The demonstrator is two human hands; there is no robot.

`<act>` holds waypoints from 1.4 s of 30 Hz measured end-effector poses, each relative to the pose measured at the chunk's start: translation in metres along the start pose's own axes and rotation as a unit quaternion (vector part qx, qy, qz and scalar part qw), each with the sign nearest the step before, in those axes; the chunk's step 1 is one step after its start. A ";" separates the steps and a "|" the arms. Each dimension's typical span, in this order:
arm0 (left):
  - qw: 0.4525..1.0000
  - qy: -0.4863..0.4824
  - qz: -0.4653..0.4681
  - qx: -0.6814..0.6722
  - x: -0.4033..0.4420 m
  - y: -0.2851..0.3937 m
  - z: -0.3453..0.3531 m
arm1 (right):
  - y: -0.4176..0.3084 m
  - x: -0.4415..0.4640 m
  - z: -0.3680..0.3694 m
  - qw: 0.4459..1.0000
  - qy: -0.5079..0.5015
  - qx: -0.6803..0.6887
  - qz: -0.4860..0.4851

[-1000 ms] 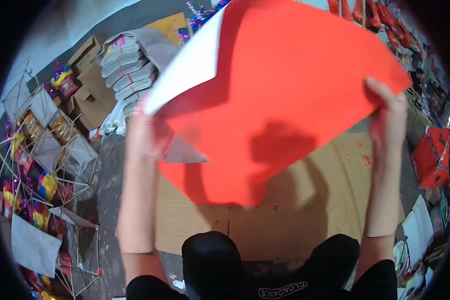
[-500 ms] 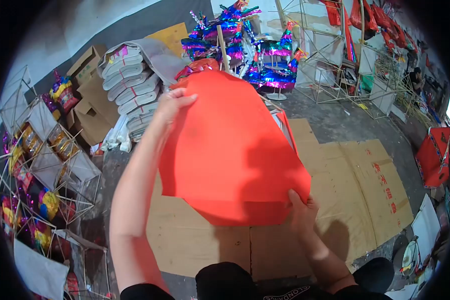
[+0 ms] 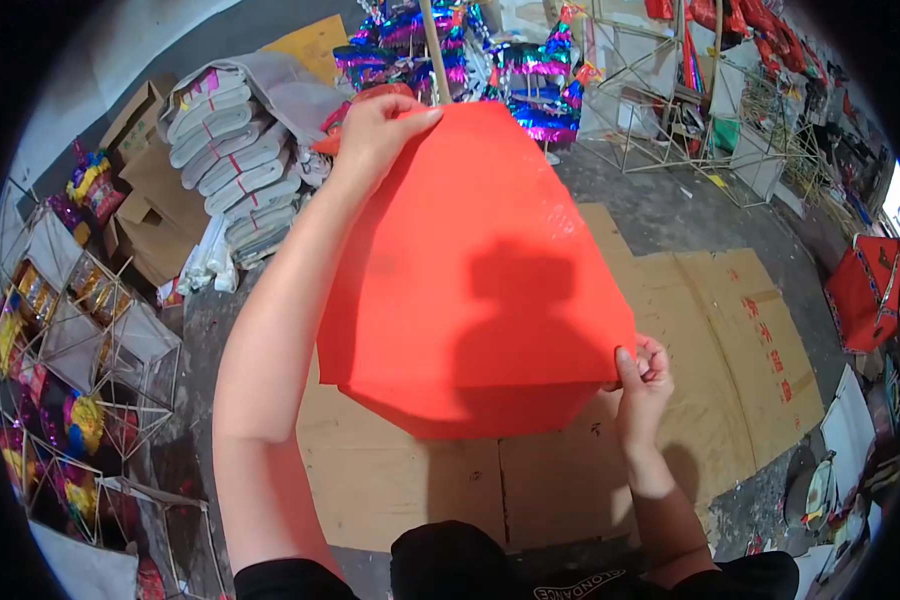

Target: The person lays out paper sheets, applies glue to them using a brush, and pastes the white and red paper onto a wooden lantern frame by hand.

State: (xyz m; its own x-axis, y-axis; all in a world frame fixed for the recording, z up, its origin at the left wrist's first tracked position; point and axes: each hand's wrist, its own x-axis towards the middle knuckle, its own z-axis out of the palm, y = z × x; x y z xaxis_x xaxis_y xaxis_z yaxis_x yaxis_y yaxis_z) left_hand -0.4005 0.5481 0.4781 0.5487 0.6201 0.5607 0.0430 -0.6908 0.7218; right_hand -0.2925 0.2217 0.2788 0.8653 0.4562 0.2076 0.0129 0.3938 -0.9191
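Observation:
A large red sheet point(image 3: 420, 290) is spread in front of me above flattened cardboard point(image 3: 710, 380), with a shadow across its right half. My left hand point(image 3: 382, 130) pinches its upper left edge between thumb and fingers. At the lower right corner, my right hand point(image 3: 642, 380) grips the sheet with the thumb on top. A darker red fold or second layer point(image 3: 470, 410) shows along the near edge. What lies beneath the sheet is hidden.
Folded grey bundles point(image 3: 235, 150) are stacked at the upper left beside cardboard boxes point(image 3: 155, 210). Stick frames point(image 3: 100, 320) stand at the left. Shiny tinsel figures point(image 3: 540, 85) are at the back. A red box-like object point(image 3: 865, 295) sits at the right.
The sheet has gone from raised and partly folded over, with a white side showing, to flatter and lower. Both hands came down with it; lately the right hand shifted slightly right.

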 end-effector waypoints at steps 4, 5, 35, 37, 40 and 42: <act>0.997 -0.011 -0.071 -0.040 -0.004 0.007 0.005 | 0.006 0.008 -0.006 0.999 -0.003 -0.033 -0.015; 0.997 -0.016 -0.072 -0.029 0.001 0.000 0.002 | 0.005 0.008 -0.004 0.999 0.011 -0.042 -0.011; 0.893 0.061 0.137 0.425 -0.235 -0.029 0.019 | -0.066 0.074 0.101 0.822 -0.054 -0.272 -0.497; 0.888 0.091 0.103 0.439 -0.237 -0.035 0.018 | -0.076 0.105 0.151 0.801 -0.043 -0.291 -0.521; 0.892 0.116 0.061 0.433 -0.246 -0.041 0.020 | -0.080 0.139 0.206 0.825 -0.049 -0.274 -0.492; 0.892 0.110 0.036 0.437 -0.248 -0.039 0.020 | -0.077 0.153 0.224 0.858 -0.084 -0.270 -0.429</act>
State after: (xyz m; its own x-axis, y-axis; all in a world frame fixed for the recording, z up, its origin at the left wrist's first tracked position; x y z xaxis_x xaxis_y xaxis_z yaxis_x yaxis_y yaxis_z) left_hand -0.5217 0.4139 0.3024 0.4029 0.5537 0.7288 0.7011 -0.6986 0.1431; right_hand -0.2731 0.4398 0.4568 0.3376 0.3090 0.8891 0.8787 0.2353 -0.4154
